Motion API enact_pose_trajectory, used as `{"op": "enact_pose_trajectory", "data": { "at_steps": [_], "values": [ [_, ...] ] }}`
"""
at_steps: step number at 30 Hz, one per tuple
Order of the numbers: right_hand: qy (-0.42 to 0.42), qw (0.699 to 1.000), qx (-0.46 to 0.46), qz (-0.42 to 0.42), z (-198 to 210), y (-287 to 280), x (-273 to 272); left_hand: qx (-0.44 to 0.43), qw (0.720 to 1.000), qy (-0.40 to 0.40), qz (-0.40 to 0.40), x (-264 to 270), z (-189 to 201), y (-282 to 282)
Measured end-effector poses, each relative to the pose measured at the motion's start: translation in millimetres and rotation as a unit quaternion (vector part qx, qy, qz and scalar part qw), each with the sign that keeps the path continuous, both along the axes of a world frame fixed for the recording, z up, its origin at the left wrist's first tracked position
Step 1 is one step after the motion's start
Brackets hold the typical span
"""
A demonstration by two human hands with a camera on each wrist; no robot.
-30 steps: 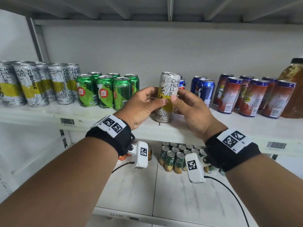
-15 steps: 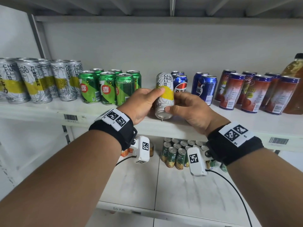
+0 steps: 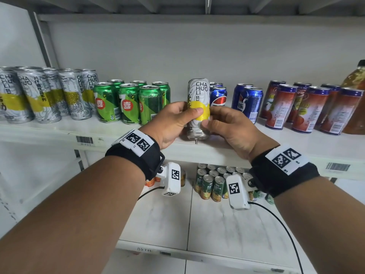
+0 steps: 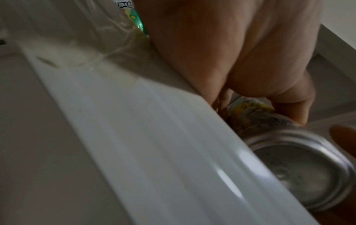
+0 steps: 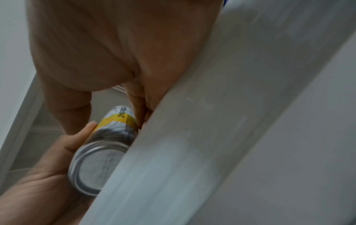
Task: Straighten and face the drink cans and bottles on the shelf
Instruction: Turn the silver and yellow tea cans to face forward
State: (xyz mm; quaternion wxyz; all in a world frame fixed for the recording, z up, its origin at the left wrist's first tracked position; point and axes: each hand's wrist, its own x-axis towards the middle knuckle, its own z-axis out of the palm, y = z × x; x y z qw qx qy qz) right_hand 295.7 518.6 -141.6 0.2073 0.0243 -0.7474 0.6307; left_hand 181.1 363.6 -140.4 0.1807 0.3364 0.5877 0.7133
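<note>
A tall silver can with a yellow band (image 3: 198, 99) marked CHA HUO LI stands upright near the shelf's front edge (image 3: 177, 147), lifted a little off it. My left hand (image 3: 177, 117) grips its left side, thumb across the yellow band. From the right, my right hand (image 3: 219, 121) holds it too, thumb on the lower front. Its label faces me. Both wrist views show the can's bare metal bottom (image 4: 300, 172) (image 5: 98, 166) past the shelf lip, with fingers (image 5: 82, 137) curled round it.
More silver cans (image 3: 41, 95) stand at the left, then green cans (image 3: 128, 101). Blue cola cans (image 3: 248, 101) and red cans (image 3: 308, 109) stand to the right, with an amber bottle (image 3: 357, 89) at the far right. The lower shelf holds several small cans (image 3: 211, 182).
The can has been turned and set upright, so its CHA HUO LI label now faces me. Both hands stayed on it and moved slightly right along the shelf.
</note>
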Motion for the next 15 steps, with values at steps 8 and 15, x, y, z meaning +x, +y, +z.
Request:
{"op": "enact_pose_trajectory", "data": {
  "at_steps": [8, 15],
  "values": [
    [0.014, 0.999, -0.004, -0.035, 4, -8, 4, 0.015, 0.998, 0.04, -0.041, -3, -1, -4],
    [0.04, 0.993, -0.047, -0.098, 6, -18, 5, -0.01, 0.992, 0.121, -0.038, -4, -5, -3]
  ]
}}
